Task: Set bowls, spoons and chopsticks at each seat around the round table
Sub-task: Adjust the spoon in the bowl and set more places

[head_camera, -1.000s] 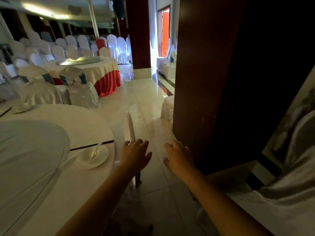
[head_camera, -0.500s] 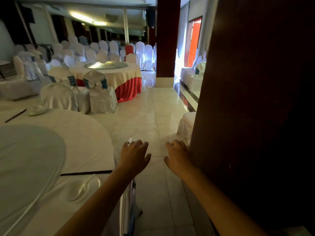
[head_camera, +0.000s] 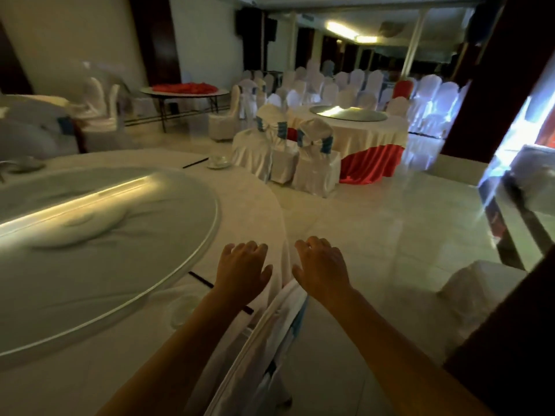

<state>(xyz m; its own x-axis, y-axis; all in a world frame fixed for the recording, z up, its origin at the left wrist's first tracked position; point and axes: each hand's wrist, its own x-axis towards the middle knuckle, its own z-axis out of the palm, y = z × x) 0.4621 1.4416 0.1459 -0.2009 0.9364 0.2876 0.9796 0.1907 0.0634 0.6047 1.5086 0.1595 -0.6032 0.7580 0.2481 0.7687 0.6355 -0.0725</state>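
My left hand [head_camera: 241,270] and my right hand [head_camera: 322,268] are stretched out in front of me, fingers relaxed, holding nothing. They hover over the near edge of the round white table [head_camera: 255,202] and the top of a white-covered chair [head_camera: 270,334] beside it. Under my left forearm lie black chopsticks [head_camera: 199,279] and a white bowl on a saucer [head_camera: 181,309]. A second setting, a bowl on a saucer [head_camera: 219,162] with chopsticks [head_camera: 195,163], sits at the far edge. A third bowl [head_camera: 25,166] is at the far left. A glass turntable [head_camera: 105,229] covers the table's middle.
Two covered chairs with blue bows [head_camera: 285,151] stand past the table's far edge. Behind them is a round table with a red skirt [head_camera: 369,139] and rows of white chairs. A dark wooden pillar [head_camera: 510,325] is close on my right, with a covered chair [head_camera: 477,292] before it.
The view has swung left, bringing the table and turntable to the centre and the pillar to the right edge. Both hands stay outstretched and empty, now over the table edge and chair top.
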